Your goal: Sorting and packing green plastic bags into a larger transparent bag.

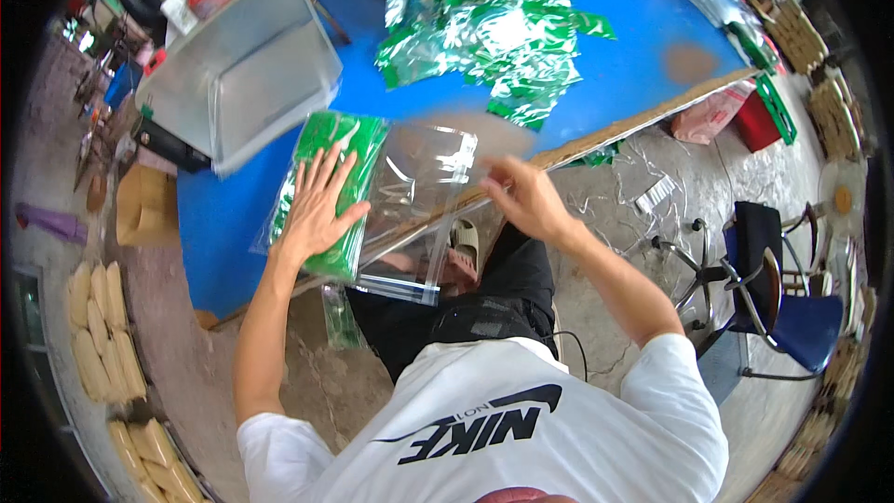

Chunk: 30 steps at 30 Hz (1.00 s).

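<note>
A green package in clear film [366,158] lies near the table's front edge. My left hand [321,200] rests flat on it, fingers spread. From the package a wide clear plastic bag [410,172] stretches to the right, its lower part hanging past the edge above my legs. Close by the bag's right side is my right hand [521,196], fingers bent and smeared by motion. Whether it pinches the film there cannot be made out. Farther back lies a loose heap of shiny green and clear plastic bags [507,33].
An empty translucent plastic bin [270,65] stands at the back left of the blue table [219,233]. A wooden strip [643,116] runs along its edge. An office chair [754,270] and a red container [756,121] are at the right. Packed bundles [107,331] line the left floor.
</note>
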### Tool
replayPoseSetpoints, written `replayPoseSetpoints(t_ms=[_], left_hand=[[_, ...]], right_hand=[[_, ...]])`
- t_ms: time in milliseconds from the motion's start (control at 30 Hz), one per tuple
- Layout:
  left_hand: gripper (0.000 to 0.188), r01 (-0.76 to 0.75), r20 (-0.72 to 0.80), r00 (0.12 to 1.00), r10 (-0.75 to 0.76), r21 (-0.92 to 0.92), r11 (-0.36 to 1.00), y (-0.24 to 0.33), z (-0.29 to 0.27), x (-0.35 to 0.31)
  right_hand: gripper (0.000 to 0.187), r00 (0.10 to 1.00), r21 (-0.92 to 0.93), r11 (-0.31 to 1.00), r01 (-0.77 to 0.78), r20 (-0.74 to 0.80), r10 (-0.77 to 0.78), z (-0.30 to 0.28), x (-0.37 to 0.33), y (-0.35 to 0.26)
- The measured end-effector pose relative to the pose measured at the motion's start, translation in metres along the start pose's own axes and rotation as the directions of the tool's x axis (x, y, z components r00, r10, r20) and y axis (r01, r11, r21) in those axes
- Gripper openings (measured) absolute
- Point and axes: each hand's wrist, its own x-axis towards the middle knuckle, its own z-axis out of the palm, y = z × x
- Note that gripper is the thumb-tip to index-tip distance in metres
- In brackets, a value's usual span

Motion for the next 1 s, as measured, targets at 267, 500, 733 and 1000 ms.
replayPoseSetpoints(t_ms=[267,500,733,1000], left_hand=[[0.085,-0.079,0.137,0.987,0.080,-0.018,0.997,0.010,-0.004,-0.015],[0.081,0.168,0.377,0.912,-0.164,0.022,0.985,-0.028,-0.071,-0.059],[0.067,0.032,-0.259,0.961,-0.096,-0.241,0.970,0.003,-0.069,0.056],[0.085,0.371,0.020,0.928,-0.372,-0.120,0.921,0.025,0.063,0.143]], right_hand=[[0.101,0.950,-0.661,0.746,-0.080,-0.277,-0.143,-0.084,0.170,0.113],[0.104,0.955,-0.614,0.744,-0.264,-0.272,0.114,-0.035,0.204,0.131],[0.097,0.999,-0.634,0.773,0.034,-0.010,-0.052,-0.003,0.182,0.091],[0.101,0.992,-0.654,0.747,0.116,0.113,-0.055,-0.024,0.169,0.100]])
